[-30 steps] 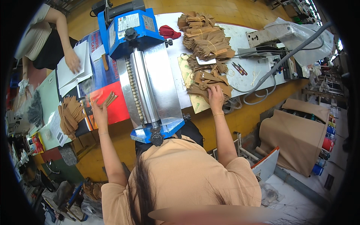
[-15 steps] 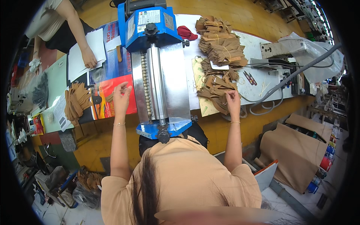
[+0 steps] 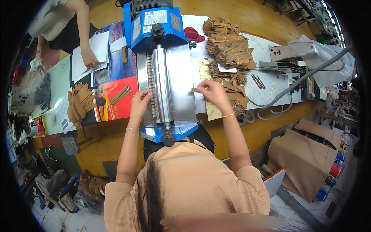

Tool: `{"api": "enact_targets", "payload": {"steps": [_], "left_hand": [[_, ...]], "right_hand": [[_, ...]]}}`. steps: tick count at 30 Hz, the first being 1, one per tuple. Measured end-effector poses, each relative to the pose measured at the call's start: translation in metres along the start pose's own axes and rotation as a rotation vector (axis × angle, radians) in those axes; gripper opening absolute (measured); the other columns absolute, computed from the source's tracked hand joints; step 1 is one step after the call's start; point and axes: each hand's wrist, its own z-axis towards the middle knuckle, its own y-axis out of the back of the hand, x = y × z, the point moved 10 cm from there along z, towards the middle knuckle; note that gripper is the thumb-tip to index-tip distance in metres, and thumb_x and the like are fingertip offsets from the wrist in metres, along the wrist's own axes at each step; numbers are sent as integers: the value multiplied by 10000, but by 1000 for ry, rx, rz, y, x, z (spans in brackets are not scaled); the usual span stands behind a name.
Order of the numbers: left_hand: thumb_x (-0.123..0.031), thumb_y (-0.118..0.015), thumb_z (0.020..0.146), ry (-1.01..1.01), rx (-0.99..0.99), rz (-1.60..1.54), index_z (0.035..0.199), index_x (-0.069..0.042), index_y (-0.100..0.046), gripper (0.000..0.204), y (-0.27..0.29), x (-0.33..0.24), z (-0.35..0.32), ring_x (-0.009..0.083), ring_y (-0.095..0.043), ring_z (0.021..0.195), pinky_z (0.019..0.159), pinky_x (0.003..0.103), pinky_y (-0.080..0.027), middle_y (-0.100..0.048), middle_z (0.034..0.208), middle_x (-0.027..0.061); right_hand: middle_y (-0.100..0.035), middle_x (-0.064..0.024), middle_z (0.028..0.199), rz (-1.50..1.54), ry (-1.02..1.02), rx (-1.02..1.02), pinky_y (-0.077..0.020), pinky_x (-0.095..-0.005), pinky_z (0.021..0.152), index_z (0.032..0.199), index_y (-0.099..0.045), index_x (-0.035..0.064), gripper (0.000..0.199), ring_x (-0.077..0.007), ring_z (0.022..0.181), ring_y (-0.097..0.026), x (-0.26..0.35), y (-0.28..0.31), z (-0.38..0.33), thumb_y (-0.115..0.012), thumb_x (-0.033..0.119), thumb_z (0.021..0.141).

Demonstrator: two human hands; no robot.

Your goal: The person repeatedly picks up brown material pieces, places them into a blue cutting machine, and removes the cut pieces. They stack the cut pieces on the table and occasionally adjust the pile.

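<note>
A blue roller machine (image 3: 154, 135) with a long shiny metal roller (image 3: 160, 81) stands in front of me. My left hand (image 3: 140, 104) is at the left side of the roller, its fingers bent together near the row of small rings; whatever they hold, if anything, is too small to see. Over the metal plate right of the roller, my right hand (image 3: 213, 94) pinches a short brown strip (image 3: 193, 90), its end pointing toward the roller. Several narrow brown strips (image 3: 121, 94) lie on the red sheet (image 3: 125, 110) to the left.
Bundled brown strips (image 3: 228, 50) and loose ones (image 3: 235, 96) lie at the right, beside pliers-like tools (image 3: 258, 81) and a grey hose (image 3: 301, 83). More brown pieces (image 3: 80, 102) lie far left. A co-worker's hand (image 3: 89, 58) rests on white sheets (image 3: 79, 65).
My right hand has moved left from the loose strips to the metal plate, carrying a brown strip. My left hand has moved right from the strips on the red sheet to the roller.
</note>
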Motion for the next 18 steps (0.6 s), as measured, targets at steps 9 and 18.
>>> {"api": "enact_targets", "payload": {"steps": [9,18], "left_hand": [[-190,-649,880,13,-19,64,996,21,-706,247,-8,7,-1,185,-602,876,815,293,-467,-643,949,130],[-302,-534,972,142,32,34,1009,8,-697,352,-9,12,-2,120,-533,788,752,254,-437,-673,933,54]], "right_hand": [[-684,-179,761,-286,72,134,-529,-363,684,871,-713,7,168,-309,681,-670,45,-86,34,-670,152,797],[-714,-108,802,-154,-46,234,-527,-314,691,940,-716,15,186,-186,727,-679,34,-87,34,-694,163,830]]}}
